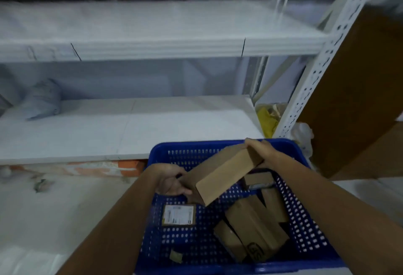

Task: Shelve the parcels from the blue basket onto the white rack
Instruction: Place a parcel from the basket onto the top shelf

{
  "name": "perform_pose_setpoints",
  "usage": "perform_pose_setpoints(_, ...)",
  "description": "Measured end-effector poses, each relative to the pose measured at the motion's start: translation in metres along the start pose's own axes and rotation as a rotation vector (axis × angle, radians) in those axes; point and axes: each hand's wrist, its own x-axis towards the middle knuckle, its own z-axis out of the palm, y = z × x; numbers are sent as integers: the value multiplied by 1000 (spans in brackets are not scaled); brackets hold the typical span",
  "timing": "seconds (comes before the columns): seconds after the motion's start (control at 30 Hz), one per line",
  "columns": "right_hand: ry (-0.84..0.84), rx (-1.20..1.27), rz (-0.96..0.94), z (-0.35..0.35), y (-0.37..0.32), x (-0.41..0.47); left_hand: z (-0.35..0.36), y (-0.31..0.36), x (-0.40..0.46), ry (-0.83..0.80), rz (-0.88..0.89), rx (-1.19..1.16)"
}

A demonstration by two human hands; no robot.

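A long brown cardboard parcel is held tilted above the blue basket. My left hand grips its near left end. At its far right end, my right hand curls over the top. Several more cardboard parcels lie in the basket, along with a small labelled one at its left side. The white rack stands right behind the basket, its lower shelf just beyond the basket's far rim.
A grey poly-bag parcel lies at the left of the lower shelf. The rack's perforated white upright rises at the right, with a large brown board beyond it. Yellow bags sit behind the upright. Debris lies on the floor.
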Motion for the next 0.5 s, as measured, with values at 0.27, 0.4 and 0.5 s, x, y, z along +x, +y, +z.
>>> perform_pose_setpoints(0.27, -36, 182, -127, -97, -200, -169, 2, 99, -260, 359, 234, 160)
perform_pose_setpoints(0.4, -111, 209, -203, -148, -301, -272, 12, 155, -400, 271, 258, 189)
perform_pose_setpoints(0.5, -158, 206, -289, -185, -377, -351, 29, 194, -511, 169, 339, 195)
